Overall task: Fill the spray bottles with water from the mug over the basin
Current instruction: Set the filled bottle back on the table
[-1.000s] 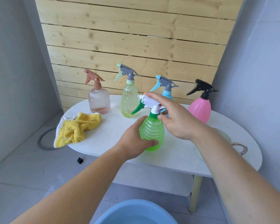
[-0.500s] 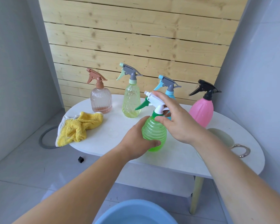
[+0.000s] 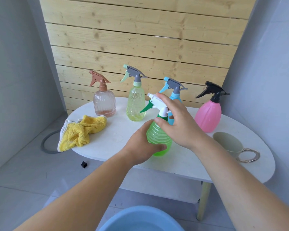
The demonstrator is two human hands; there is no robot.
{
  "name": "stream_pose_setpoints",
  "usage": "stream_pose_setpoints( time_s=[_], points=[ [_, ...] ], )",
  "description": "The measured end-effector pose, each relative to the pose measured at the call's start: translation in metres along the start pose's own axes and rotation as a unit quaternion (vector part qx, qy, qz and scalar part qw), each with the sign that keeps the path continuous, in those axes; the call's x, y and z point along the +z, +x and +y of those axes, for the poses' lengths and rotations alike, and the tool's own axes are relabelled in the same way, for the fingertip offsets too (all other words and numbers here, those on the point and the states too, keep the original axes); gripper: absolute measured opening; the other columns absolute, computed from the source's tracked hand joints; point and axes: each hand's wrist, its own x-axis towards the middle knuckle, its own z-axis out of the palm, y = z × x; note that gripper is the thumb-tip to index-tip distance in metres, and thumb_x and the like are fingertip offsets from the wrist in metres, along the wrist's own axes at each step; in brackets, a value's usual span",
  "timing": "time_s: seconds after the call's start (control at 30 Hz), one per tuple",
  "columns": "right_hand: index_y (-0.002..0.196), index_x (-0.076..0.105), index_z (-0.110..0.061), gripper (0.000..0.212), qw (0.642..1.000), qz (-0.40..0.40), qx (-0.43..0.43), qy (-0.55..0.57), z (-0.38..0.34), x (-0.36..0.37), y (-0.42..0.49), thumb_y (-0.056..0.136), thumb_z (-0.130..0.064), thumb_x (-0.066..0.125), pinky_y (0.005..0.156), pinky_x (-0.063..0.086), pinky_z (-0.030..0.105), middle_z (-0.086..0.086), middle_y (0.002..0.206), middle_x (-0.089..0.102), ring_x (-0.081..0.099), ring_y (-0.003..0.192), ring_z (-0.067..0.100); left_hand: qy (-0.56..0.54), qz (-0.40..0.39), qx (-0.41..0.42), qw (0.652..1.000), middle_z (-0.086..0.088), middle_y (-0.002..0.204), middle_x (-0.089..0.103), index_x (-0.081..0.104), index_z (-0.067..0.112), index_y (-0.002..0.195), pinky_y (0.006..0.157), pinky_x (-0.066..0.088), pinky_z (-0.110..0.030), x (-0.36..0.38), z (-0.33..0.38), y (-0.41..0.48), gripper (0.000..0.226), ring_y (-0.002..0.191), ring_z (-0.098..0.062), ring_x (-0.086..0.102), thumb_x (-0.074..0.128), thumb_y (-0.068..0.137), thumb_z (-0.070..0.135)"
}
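Note:
A green spray bottle [image 3: 158,139] with a white and green trigger head stands upright near the front of the white table [image 3: 182,164]. My left hand [image 3: 140,147] grips its ribbed body. My right hand [image 3: 177,120] grips the trigger head and neck from above. Behind stand a clear pink bottle [image 3: 104,104], a yellow-green bottle [image 3: 135,105], a blue bottle [image 3: 173,90] partly hidden by my right hand, and an opaque pink bottle [image 3: 208,114]. The pale green mug [image 3: 228,142] with a metal ring handle sits at the right. The blue basin [image 3: 140,220] is on the floor below.
A crumpled yellow cloth [image 3: 80,132] lies on the table's left end. A wooden slat wall backs the table, with grey walls on both sides. A grey hose ring [image 3: 47,144] and a small black cube [image 3: 84,164] lie on the floor.
My hands keep their hold on the green bottle, and my right hand has turned slightly on the trigger head. The camera has shifted a little.

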Motion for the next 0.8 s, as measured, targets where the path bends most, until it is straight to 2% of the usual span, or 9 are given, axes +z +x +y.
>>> stream_pose_setpoints(
  time_s=[0.1, 0.2, 0.3, 0.37, 0.43, 0.5, 0.6, 0.73, 0.8],
  points=[
    [0.144, 0.032, -0.048, 0.071, 0.999, -0.005, 0.017, 0.037, 0.004, -0.002, -0.004, 0.09, -0.013, 0.061, 0.091, 0.039, 0.009, -0.01, 0.125, 0.053, 0.047, 0.113, 0.003, -0.003, 0.003, 0.008, 1.0, 0.012, 0.114, 0.071, 0.05, 0.038, 0.139, 0.091, 0.057, -0.035, 0.001, -0.001, 0.001, 0.077, 0.104, -0.007, 0.067, 0.087, 0.075, 0.015],
    [0.143, 0.032, -0.051, 0.072, 0.999, -0.003, 0.021, 0.044, 0.007, -0.002, -0.004, 0.09, -0.016, 0.066, 0.088, 0.039, 0.008, -0.013, 0.131, 0.051, 0.049, 0.111, 0.001, 0.004, 0.008, 0.011, 1.0, 0.014, 0.11, 0.07, 0.05, 0.039, 0.136, 0.086, 0.056, -0.028, 0.003, 0.0, 0.0, 0.075, 0.1, -0.004, 0.067, 0.087, 0.075, 0.018],
    [0.142, 0.035, -0.048, 0.07, 0.999, 0.012, 0.016, 0.04, 0.006, 0.001, -0.004, 0.088, -0.021, 0.07, 0.087, 0.039, 0.008, 0.0, 0.122, 0.054, 0.048, 0.11, 0.006, 0.003, 0.019, 0.008, 1.0, 0.011, 0.114, 0.068, 0.049, 0.04, 0.132, 0.088, 0.058, -0.036, 0.006, 0.0, 0.0, 0.075, 0.102, -0.01, 0.067, 0.09, 0.07, 0.03],
    [0.143, 0.037, -0.044, 0.067, 0.999, 0.017, 0.013, 0.045, 0.005, 0.001, -0.005, 0.089, -0.021, 0.069, 0.089, 0.041, 0.011, -0.001, 0.117, 0.053, 0.047, 0.112, 0.006, 0.018, 0.027, 0.007, 0.999, 0.008, 0.119, 0.065, 0.047, 0.04, 0.131, 0.089, 0.058, -0.039, 0.009, 0.0, 0.0, 0.08, 0.105, -0.012, 0.066, 0.089, 0.063, 0.044],
    [0.142, 0.037, -0.048, 0.063, 0.998, 0.012, 0.019, 0.059, 0.005, -0.002, -0.006, 0.092, -0.017, 0.061, 0.093, 0.045, 0.02, -0.004, 0.119, 0.055, 0.049, 0.113, 0.006, 0.013, 0.019, 0.009, 1.0, 0.007, 0.115, 0.064, 0.044, 0.035, 0.128, 0.083, 0.057, -0.025, 0.011, 0.0, 0.0, 0.073, 0.099, -0.003, 0.064, 0.088, 0.07, 0.033],
    [0.14, 0.037, -0.052, 0.064, 0.997, 0.002, 0.033, 0.077, 0.006, -0.004, -0.007, 0.093, -0.014, 0.057, 0.092, 0.046, 0.019, -0.008, 0.117, 0.057, 0.054, 0.108, 0.004, 0.001, -0.005, 0.011, 1.0, 0.006, 0.109, 0.063, 0.041, 0.028, 0.13, 0.07, 0.053, -0.015, 0.008, -0.001, 0.0, 0.066, 0.089, 0.0, 0.063, 0.08, 0.079, 0.009],
    [0.14, 0.039, -0.051, 0.064, 0.995, 0.001, 0.043, 0.087, 0.007, -0.005, -0.005, 0.092, -0.016, 0.063, 0.087, 0.045, 0.017, -0.009, 0.107, 0.058, 0.055, 0.1, 0.0, -0.009, -0.013, 0.013, 1.0, 0.004, 0.114, 0.063, 0.043, 0.026, 0.134, 0.079, 0.059, -0.025, 0.003, -0.004, 0.002, 0.073, 0.1, -0.012, 0.066, 0.082, 0.075, 0.009],
    [0.138, 0.042, -0.051, 0.062, 0.994, 0.026, 0.048, 0.091, 0.008, -0.005, -0.006, 0.089, -0.024, 0.07, 0.09, 0.047, 0.019, -0.004, 0.123, 0.056, 0.054, 0.104, 0.001, -0.014, 0.017, 0.002, 1.0, 0.004, 0.119, 0.058, 0.043, 0.025, 0.135, 0.071, 0.054, -0.015, 0.008, -0.005, 0.0, 0.084, 0.107, -0.007, 0.059, 0.094, 0.069, 0.025],
    [0.141, 0.041, -0.049, 0.063, 0.994, 0.01, 0.05, 0.1, 0.01, -0.007, -0.006, 0.091, -0.019, 0.066, 0.096, 0.047, 0.026, -0.013, 0.127, 0.055, 0.053, 0.113, 0.005, -0.011, 0.014, 0.012, 1.0, 0.005, 0.122, 0.057, 0.038, 0.028, 0.144, 0.08, 0.057, -0.023, 0.01, -0.005, 0.0, 0.097, 0.111, -0.008, 0.059, 0.094, 0.065, 0.033]
  ],
)
